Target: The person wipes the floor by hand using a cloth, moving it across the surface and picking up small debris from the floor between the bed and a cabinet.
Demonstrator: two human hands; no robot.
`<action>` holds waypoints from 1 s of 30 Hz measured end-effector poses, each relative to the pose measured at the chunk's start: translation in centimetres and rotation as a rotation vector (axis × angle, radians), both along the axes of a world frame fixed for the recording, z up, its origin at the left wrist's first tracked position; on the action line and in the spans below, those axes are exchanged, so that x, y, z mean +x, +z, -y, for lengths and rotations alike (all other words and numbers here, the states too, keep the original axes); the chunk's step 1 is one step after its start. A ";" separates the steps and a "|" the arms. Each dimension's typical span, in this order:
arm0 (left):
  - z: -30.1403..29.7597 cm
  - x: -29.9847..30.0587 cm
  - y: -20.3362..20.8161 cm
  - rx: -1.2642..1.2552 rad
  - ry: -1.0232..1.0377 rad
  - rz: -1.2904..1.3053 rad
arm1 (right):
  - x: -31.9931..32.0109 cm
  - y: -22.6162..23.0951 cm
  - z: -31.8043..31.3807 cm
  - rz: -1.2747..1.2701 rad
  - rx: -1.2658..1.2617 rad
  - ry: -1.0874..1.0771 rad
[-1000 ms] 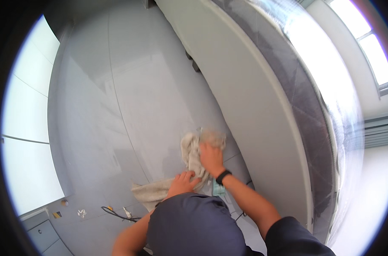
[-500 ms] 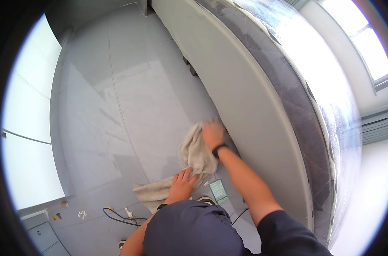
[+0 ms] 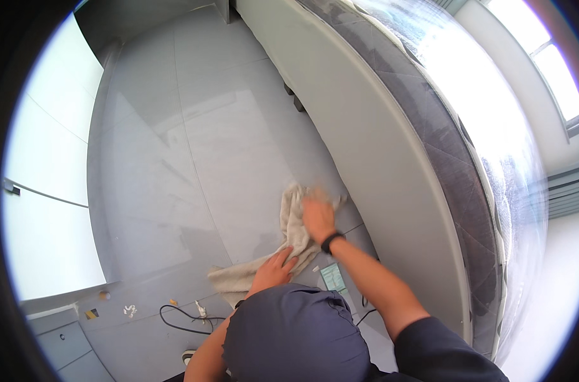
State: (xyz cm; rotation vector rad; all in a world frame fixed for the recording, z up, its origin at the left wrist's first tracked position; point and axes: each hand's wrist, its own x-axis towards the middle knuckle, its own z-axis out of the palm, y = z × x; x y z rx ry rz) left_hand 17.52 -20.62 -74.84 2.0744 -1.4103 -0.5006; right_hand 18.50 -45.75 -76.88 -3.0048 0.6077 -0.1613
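A beige towel [image 3: 294,224] lies crumpled on the grey floor, one end trailing to the left. My right hand [image 3: 318,216], a black band on its wrist, grips the bunched far part close to the bed base; its fingertips are smeared by motion. Lower on the cloth rests my left hand [image 3: 275,270], fingers apart and flat on the fabric, pressing it to the floor. Beside the towel, a pale green flat packet [image 3: 333,278] lies near my knee.
The bed's grey side panel [image 3: 366,134] runs along the right under a plastic-wrapped mattress [image 3: 429,121]. White cabinets [image 3: 54,229] stand at left. A black cable [image 3: 178,325] with a white plug [image 3: 201,309] and small scraps [image 3: 130,311] lie on the near floor.
My right hand has worked the far end of the towel a little, spreading a corner toward the bed base. My left hand keeps its place on the cloth. The whole view has shifted slightly.
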 end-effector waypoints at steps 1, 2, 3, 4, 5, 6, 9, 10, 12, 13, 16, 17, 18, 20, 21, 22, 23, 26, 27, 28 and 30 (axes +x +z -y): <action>-1.1 -0.1 -0.4 0.027 0.021 0.005 | -1.4 -0.2 -2.9 -0.047 0.045 0.036; -1.4 -0.4 -0.9 -0.028 0.027 0.036 | -2.2 0.1 -4.1 -0.097 0.076 0.058; -1.1 -0.9 -1.0 -0.099 0.017 0.063 | -2.1 0.0 -2.0 0.234 -0.223 0.158; 0.1 -1.3 -0.6 -0.112 0.002 0.058 | -0.8 0.0 1.9 0.127 -0.129 0.108; 2.4 -1.8 0.1 -0.106 -0.013 0.017 | 0.7 0.4 6.6 0.014 -0.045 0.057; 2.8 -1.8 0.3 -0.067 -0.005 -0.020 | 3.4 1.7 7.8 -0.027 0.016 -0.005; 0.5 -1.5 -1.9 -0.111 0.034 0.098 | 4.3 2.0 3.7 -0.135 0.176 -0.001; -0.7 -2.2 -1.7 -0.085 0.050 0.055 | 2.9 1.5 1.8 -0.180 0.258 0.046; -1.5 -2.3 -1.1 -0.019 0.040 0.248 | 1.2 2.6 -0.8 -0.255 0.264 0.129; -1.5 -2.0 -0.9 -0.020 0.041 0.237 | 1.1 3.0 -1.3 -0.273 0.247 0.195; -0.1 -2.0 -1.0 -0.043 0.023 0.223 | 6.0 3.0 5.8 -0.266 0.229 0.042; -0.1 -2.1 -1.3 -0.055 0.006 0.175 | 7.2 3.9 6.6 -0.334 0.285 -0.044; 0.2 -2.1 -1.5 -0.076 -0.019 0.127 | 6.5 3.4 7.2 -0.337 0.281 -0.039; 0.2 -1.9 -1.4 -0.087 -0.028 0.139 | 3.3 1.4 5.8 -0.192 0.078 0.081; -1.2 -1.6 -1.4 -0.083 -0.033 0.161 | 1.2 1.5 1.8 -0.135 0.102 0.121; -1.8 -1.5 -1.1 -0.075 -0.033 0.156 | 0.9 2.2 0.3 -0.140 0.110 0.122; -2.5 -1.5 -1.0 -0.028 -0.028 0.141 | 0.5 2.7 -0.7 -0.258 0.195 0.146; -0.2 -1.7 -1.0 -0.057 -0.060 0.109 | 3.2 2.0 5.6 -0.234 0.113 0.071; -0.1 -1.7 -1.0 -0.061 -0.058 0.112 | 5.5 2.5 7.4 -0.301 0.217 -0.021; 0.5 -1.8 -1.1 -0.072 -0.067 0.107 | 5.1 2.4 7.6 -0.305 0.209 -0.033; 0.7 -1.7 -1.3 -0.082 -0.041 0.131 | 3.3 1.6 6.0 -0.062 0.054 0.030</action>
